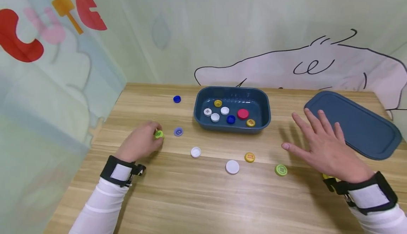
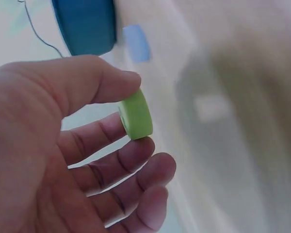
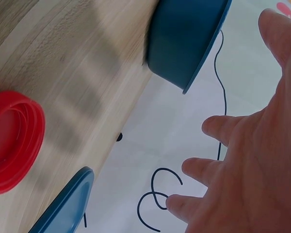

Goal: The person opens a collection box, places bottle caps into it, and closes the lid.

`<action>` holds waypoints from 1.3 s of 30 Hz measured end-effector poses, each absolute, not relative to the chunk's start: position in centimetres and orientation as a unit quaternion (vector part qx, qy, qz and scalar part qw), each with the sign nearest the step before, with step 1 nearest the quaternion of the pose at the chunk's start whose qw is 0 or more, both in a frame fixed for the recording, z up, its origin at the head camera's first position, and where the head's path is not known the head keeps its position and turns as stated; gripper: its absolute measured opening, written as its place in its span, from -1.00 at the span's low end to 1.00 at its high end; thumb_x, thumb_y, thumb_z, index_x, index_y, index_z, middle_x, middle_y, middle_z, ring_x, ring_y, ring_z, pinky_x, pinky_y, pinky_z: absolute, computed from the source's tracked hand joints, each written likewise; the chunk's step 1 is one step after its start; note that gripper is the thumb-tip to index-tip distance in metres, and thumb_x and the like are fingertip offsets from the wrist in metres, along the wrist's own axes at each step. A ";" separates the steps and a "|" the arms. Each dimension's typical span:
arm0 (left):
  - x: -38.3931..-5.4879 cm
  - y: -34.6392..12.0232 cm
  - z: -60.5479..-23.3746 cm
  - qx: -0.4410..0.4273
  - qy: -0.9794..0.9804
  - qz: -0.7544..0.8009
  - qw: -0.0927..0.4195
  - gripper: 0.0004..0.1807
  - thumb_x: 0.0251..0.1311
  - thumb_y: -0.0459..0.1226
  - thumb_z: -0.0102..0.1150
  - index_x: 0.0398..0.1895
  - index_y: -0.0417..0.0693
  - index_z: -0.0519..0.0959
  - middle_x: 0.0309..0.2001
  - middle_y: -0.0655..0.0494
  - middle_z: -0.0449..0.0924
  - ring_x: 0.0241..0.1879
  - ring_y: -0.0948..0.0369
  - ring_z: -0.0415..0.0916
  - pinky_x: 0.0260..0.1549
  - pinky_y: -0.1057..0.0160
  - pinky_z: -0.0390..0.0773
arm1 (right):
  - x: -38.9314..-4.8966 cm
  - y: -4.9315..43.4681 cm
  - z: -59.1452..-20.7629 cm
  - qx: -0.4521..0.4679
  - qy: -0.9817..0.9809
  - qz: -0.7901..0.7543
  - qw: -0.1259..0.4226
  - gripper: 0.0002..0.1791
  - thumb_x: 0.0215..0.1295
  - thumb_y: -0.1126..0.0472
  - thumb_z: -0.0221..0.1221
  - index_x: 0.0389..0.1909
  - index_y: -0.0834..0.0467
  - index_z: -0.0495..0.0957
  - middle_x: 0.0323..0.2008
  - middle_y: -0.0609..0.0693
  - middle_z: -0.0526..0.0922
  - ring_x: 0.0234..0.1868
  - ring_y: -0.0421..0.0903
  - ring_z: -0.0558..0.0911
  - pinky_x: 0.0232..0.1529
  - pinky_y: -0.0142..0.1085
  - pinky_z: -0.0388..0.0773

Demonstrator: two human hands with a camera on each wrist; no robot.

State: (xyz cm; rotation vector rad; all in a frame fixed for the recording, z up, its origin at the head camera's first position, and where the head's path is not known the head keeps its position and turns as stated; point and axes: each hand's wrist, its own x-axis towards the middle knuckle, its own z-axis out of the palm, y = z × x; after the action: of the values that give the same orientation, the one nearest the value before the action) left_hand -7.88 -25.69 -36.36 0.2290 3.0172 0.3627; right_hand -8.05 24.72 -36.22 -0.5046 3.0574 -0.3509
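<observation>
My left hand (image 1: 141,142) pinches a green bottle cap (image 2: 137,116) between thumb and fingers, at the left of the table. Close to it lies a pale blue cap (image 1: 178,131) with a dark swirl. My right hand (image 1: 325,149) hovers over the right side with its fingers spread, holding nothing. A red cap (image 3: 14,141) lies on the table in the right wrist view; in the head view it is hidden. Left of that hand is another green cap (image 1: 281,170). Part of a yellow thing (image 1: 325,176) peeks out by the right wrist strap.
A dark blue box (image 1: 232,129) at the back holds several caps, among them a red cap (image 1: 243,113). Its flat lid-like tray (image 1: 369,128) lies at right. A blue cap (image 1: 177,99), white caps (image 1: 232,167) and a yellow cap (image 1: 249,157) are scattered about. Printed cloth (image 1: 178,32) hangs behind.
</observation>
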 end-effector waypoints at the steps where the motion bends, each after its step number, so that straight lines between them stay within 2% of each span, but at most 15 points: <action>1: -8.0 -25.6 -36.1 0.078 0.989 0.121 0.044 -0.68 0.11 -0.17 0.19 -0.09 -0.11 0.52 -0.25 0.07 0.50 -0.32 0.18 0.47 -0.33 0.20 0.52 | -8.1 24.7 -36.3 -0.161 0.981 -0.111 0.013 0.01 0.13 -0.44 0.01 0.48 -0.15 -0.23 0.49 -0.01 -0.45 0.44 0.09 -0.58 0.22 0.28 -0.72; 7: -9.3 -24.0 -34.2 0.104 0.985 0.135 0.025 -0.66 0.14 -0.17 0.19 -0.05 -0.11 0.49 -0.22 0.07 0.47 -0.25 0.15 0.48 -0.27 0.19 0.53 | -8.2 24.6 -36.5 -0.154 0.982 -0.105 0.016 0.02 0.13 -0.46 -0.02 0.48 -0.13 -0.23 0.49 -0.01 -0.46 0.44 0.09 -0.58 0.21 0.26 -0.74; 15: -12.1 -19.6 -31.6 0.144 0.981 0.127 -0.001 -0.66 0.14 -0.11 0.21 -0.05 0.00 0.48 -0.21 0.17 0.44 -0.24 0.22 0.44 -0.25 0.25 0.50 | -8.4 24.6 -36.3 -0.157 0.982 -0.104 0.012 0.02 0.12 -0.45 -0.01 0.48 -0.15 -0.22 0.50 0.01 -0.44 0.44 0.10 -0.57 0.22 0.31 -0.68; 22: -14.4 -15.2 -31.3 0.173 0.977 0.124 0.009 -0.64 0.16 -0.11 0.18 0.01 0.00 0.49 -0.12 0.14 0.46 -0.22 0.24 0.41 -0.18 0.27 0.52 | -8.3 24.3 -36.1 -0.159 0.982 -0.105 0.010 0.02 0.12 -0.45 0.00 0.48 -0.16 -0.23 0.50 0.03 -0.42 0.45 0.10 -0.56 0.23 0.36 -0.60; 30: -16.2 -11.3 -32.4 0.219 0.970 0.096 0.032 -0.63 0.17 -0.10 0.19 0.04 0.04 0.53 -0.09 0.11 0.50 -0.17 0.22 0.40 -0.08 0.15 0.49 | -8.3 24.3 -36.2 -0.158 0.982 -0.102 0.011 0.03 0.11 -0.46 0.00 0.48 -0.16 -0.24 0.50 0.03 -0.42 0.45 0.09 -0.56 0.23 0.31 -0.67; 35: -16.5 -10.2 -33.3 0.235 0.967 0.088 0.051 -0.57 0.17 -0.05 0.19 0.13 0.14 0.50 0.05 0.16 0.50 0.04 0.20 0.38 0.04 0.02 0.38 | -8.3 24.3 -36.2 -0.156 0.983 -0.100 0.008 0.03 0.10 -0.47 0.00 0.48 -0.17 -0.23 0.50 0.06 -0.39 0.45 0.09 -0.56 0.23 0.29 -0.70; 37: -16.5 -10.1 -33.7 0.233 0.967 0.093 0.054 -0.43 0.15 0.06 0.17 0.24 0.19 0.39 0.20 0.17 0.42 0.19 0.15 0.30 0.16 -0.07 0.29 | -8.2 24.4 -36.2 -0.154 0.983 -0.100 0.008 0.03 0.10 -0.47 0.00 0.48 -0.17 -0.23 0.50 0.05 -0.39 0.45 0.09 -0.56 0.23 0.28 -0.71; 39: -16.4 -10.2 -33.9 0.226 0.968 0.100 0.052 -0.27 0.11 0.21 0.10 0.36 0.25 0.24 0.36 0.15 0.24 0.33 0.08 0.15 0.26 -0.17 0.16 | -8.2 24.4 -36.2 -0.153 0.983 -0.100 0.008 0.03 0.10 -0.47 0.00 0.48 -0.16 -0.22 0.50 0.04 -0.40 0.45 0.09 -0.56 0.23 0.27 -0.71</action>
State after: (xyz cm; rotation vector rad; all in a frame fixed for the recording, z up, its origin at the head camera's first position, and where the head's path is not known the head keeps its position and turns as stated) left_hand -16.42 -10.23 -33.87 0.6882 2.9430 0.3046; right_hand -8.19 24.41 -36.24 -0.4779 3.0731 -0.3133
